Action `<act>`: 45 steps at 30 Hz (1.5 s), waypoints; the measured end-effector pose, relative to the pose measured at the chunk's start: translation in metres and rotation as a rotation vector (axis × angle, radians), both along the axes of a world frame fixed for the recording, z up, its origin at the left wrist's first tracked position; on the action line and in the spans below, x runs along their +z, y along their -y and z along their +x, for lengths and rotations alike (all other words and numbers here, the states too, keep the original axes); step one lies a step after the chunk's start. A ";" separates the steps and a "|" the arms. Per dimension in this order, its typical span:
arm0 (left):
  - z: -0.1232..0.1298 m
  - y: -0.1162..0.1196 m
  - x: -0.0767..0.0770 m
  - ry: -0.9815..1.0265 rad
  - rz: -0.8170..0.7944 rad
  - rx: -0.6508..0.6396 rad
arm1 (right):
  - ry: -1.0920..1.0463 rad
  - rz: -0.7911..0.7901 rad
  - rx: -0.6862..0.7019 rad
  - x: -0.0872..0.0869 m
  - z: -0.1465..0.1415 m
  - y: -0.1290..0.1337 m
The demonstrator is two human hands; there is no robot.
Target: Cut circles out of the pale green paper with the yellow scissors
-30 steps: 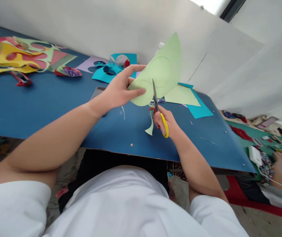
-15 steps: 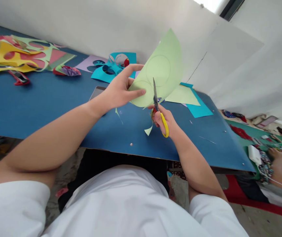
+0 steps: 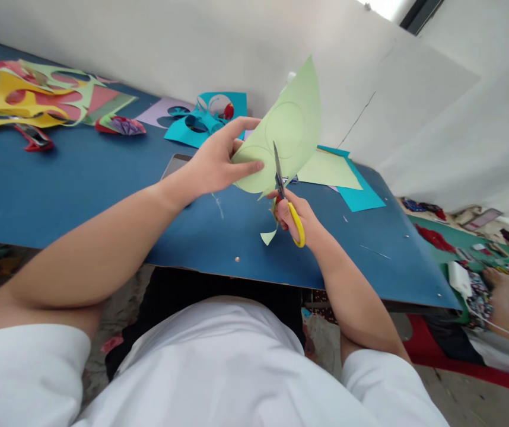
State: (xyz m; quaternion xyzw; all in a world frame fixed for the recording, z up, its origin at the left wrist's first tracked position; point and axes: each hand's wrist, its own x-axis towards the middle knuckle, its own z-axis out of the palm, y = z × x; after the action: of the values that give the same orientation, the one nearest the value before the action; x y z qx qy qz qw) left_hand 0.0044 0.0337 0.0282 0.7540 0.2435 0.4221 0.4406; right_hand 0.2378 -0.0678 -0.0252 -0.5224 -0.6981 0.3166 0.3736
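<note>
Two hands meet at centre frame above the blue table (image 3: 80,184); the left hand (image 3: 214,163) pinches a light green paper sheet (image 3: 288,133) marked with pencilled circles, held upright; the right hand (image 3: 296,216) is closed through the yellow-handled scissors (image 3: 288,201), blades biting its lower edge; a cut green strip (image 3: 270,234) dangles below; coloured paper offcuts (image 3: 36,101) lie upper left.
</note>
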 end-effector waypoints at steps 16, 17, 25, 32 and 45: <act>-0.001 0.002 0.001 -0.038 0.044 0.027 | 0.020 -0.012 -0.016 0.003 -0.002 0.002; -0.001 0.003 0.002 -0.048 0.046 0.031 | 0.020 -0.013 -0.014 0.003 -0.002 0.002; -0.002 0.004 0.002 -0.076 0.056 0.039 | 0.030 -0.019 -0.008 0.004 -0.002 0.002; 0.000 0.001 -0.002 -0.058 0.085 0.019 | 0.040 -0.013 0.007 0.006 -0.003 0.003; 0.001 0.000 -0.003 -0.084 0.117 0.053 | 0.091 -0.025 0.024 0.007 -0.002 0.001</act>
State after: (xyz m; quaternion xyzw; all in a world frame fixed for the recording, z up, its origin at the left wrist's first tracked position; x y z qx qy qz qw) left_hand 0.0051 0.0335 0.0256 0.7888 0.2566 0.4151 0.3738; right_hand 0.2362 -0.0692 -0.0179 -0.5324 -0.7166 0.3057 0.3311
